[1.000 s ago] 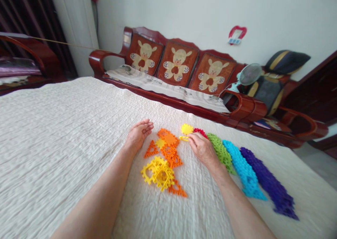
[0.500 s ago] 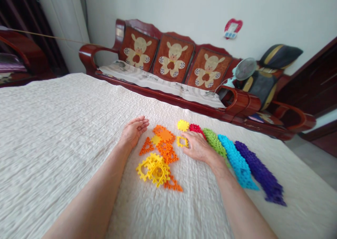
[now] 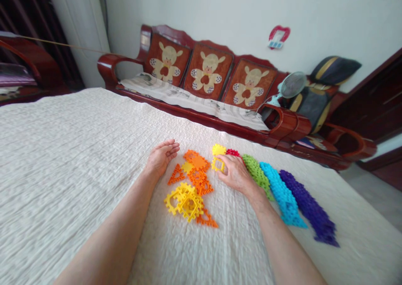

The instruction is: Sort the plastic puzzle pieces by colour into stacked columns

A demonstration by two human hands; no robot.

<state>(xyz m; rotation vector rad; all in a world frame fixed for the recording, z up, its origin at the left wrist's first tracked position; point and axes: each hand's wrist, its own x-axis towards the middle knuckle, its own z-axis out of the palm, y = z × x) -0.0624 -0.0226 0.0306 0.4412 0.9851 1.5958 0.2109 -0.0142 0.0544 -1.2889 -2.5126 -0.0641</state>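
Note:
My right hand (image 3: 236, 172) has its thumb and fingers closed on the side of a yellow open-centred building piece (image 3: 214, 166). Just beyond that piece lies a solid yellow toothed piece (image 3: 219, 149). My left hand (image 3: 162, 155) rests on its edge on the cover, palm inward, fingers stretched and holding nothing. Between the hands is a loose pile of orange toothed pieces (image 3: 198, 161) with a small yellow one (image 3: 187, 167) among them. An orange triangle (image 3: 176, 174) lies near my left wrist. Closer to me, several yellow pieces (image 3: 185, 201) overlap another orange triangle (image 3: 207, 219).
Rows of red (image 3: 233, 152), green (image 3: 257, 174), light blue (image 3: 282, 195) and purple pieces (image 3: 309, 207) run along the right. A white quilted cover (image 3: 78, 151) lies beneath everything. Behind stand a wooden sofa (image 3: 188, 113) with bear cushions and a small fan (image 3: 293, 85).
My right hand has shifted slightly, and the yellow open-centred piece has moved a little away from me, up against the solid yellow one. My left hand stays nearly still.

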